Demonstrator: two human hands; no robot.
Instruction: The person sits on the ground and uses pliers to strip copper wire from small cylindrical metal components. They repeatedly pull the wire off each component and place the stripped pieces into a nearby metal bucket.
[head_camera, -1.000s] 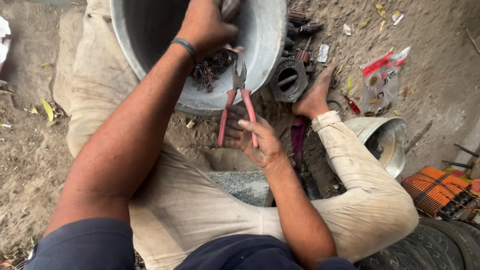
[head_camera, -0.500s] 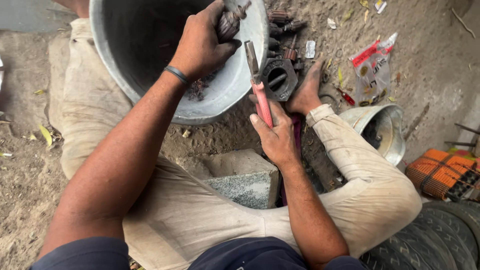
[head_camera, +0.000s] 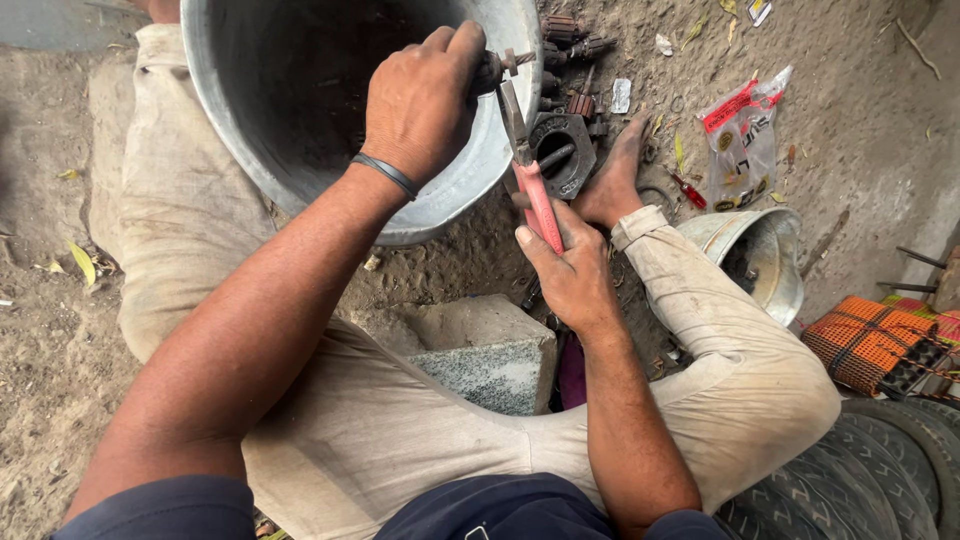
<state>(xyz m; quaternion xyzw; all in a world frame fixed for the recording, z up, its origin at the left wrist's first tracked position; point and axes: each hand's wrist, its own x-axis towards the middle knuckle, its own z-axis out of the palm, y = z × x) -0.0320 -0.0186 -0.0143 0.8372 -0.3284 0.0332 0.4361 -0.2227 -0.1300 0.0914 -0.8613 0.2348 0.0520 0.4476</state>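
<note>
Head view: a seated person in pale trousers works over dirt ground, bare foot (head_camera: 612, 175) stretched forward.
Around: a large grey metal basin (head_camera: 300, 110) lies between the legs; a grey stone block (head_camera: 485, 350) sits below it near the knees; a black hexagonal metal part (head_camera: 562, 152) rests just beside the foot; rusty small parts (head_camera: 570, 35) lie above it; a clear plastic packet with red strip (head_camera: 742, 140), a small metal bucket (head_camera: 765, 255), an orange woven mat (head_camera: 865, 340) and black tyres (head_camera: 880, 470) are on the right.
In the way: the left forearm crosses the basin's near rim.
Hard to make out: the small metal piece (head_camera: 495, 68) is mostly covered by fingers; the pliers' tips meet it, the grip unclear.
Left hand (head_camera: 420, 105): clenched on the small metal piece, knuckles up, over the basin's right rim, a dark band on the wrist.
Right hand (head_camera: 570, 270): wrapped around the red handles of the pliers (head_camera: 530, 165), pointing up and away.
</note>
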